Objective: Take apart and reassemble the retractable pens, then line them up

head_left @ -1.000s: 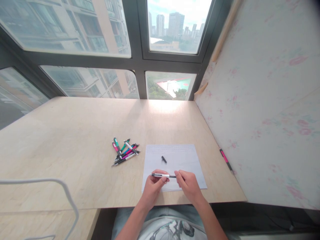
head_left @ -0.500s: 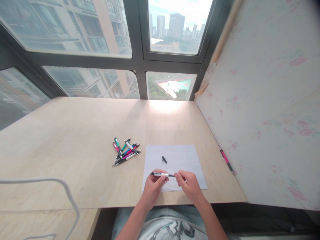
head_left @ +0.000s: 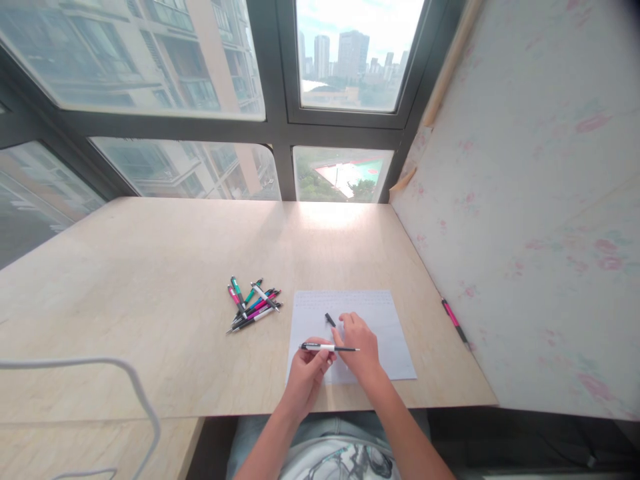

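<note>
My left hand [head_left: 309, 375] is closed around the white-and-black barrel of a ballpoint pen [head_left: 320, 347], held level above the paper. A thin dark refill sticks out of the barrel's right end. My right hand [head_left: 359, 343] is beyond the refill, fingers apart and stretched forward over the sheet of paper [head_left: 390, 360]. Its thumb and index finger are close to a small black pen grip piece [head_left: 329, 320] lying on the paper; I cannot tell whether they touch it. Faint handwriting runs along the sheet's top.
Left of the paper lies a loose pile of several coloured pens [head_left: 255, 305]. A pink-and-black pen [head_left: 454, 321] rests against the wall at the right edge of the wooden table [head_left: 165, 280]. A white cable or tube [head_left: 135, 380] curves over the table's left front.
My right hand has left the pen's right end and moved forward toward the black grip piece, its fingers opening. The refill is now exposed. My left hand keeps hold of the pen.
</note>
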`<state>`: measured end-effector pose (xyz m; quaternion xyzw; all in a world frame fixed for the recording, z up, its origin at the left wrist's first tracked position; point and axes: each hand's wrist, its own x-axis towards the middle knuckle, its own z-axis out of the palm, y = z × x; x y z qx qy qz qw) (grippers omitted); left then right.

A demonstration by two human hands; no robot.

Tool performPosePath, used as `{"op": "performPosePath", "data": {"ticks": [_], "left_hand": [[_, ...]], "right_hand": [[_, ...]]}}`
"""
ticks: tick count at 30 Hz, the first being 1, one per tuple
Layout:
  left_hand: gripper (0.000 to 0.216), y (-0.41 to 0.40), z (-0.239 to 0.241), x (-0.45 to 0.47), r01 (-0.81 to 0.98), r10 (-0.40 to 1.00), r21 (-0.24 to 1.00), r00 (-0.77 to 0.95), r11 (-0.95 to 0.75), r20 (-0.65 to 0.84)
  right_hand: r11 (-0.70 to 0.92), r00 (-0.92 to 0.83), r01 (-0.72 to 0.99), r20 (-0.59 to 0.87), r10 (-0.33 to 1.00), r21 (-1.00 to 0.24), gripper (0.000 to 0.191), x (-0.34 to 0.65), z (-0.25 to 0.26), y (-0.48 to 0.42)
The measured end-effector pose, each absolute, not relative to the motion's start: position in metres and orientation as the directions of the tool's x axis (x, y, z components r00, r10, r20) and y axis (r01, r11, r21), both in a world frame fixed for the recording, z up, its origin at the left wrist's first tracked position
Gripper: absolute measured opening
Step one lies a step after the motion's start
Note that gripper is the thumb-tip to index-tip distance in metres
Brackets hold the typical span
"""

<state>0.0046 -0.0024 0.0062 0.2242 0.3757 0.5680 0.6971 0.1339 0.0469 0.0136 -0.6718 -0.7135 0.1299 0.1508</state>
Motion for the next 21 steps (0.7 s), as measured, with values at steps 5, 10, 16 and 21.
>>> {"op": "performPosePath", "data": {"ticks": [5,10,16,21], "left_hand": [[0.016,-0.001,0.006,0.005,-0.635,0.958,0.724,0.098,0.269,-0.269],[0.017,-0.001,0.007,0.005,-0.628,0.957,0.727,0.109,0.277,-0.27],[0.017,0.0,0.008,0.005,-0.601,0.955,0.747,0.102,0.284,-0.28],[0.016,0.0,0.009,0.005,-0.595,0.949,0.747,0.1,0.297,-0.298]], "right_hand": [[0.063,-0.056,0.936,0.03,0.998,-0.346,0.01,0.125,0.012,0.052],[0.041,-0.007,0.909,0.085,0.996,-0.415,0.006,0.123,0.008,0.054],[-0.023,0.107,0.559,0.045,0.993,-0.829,0.011,0.155,0.002,0.048],[-0.117,0.052,0.222,-0.108,0.993,-0.968,0.024,0.205,0.005,0.025]]}}
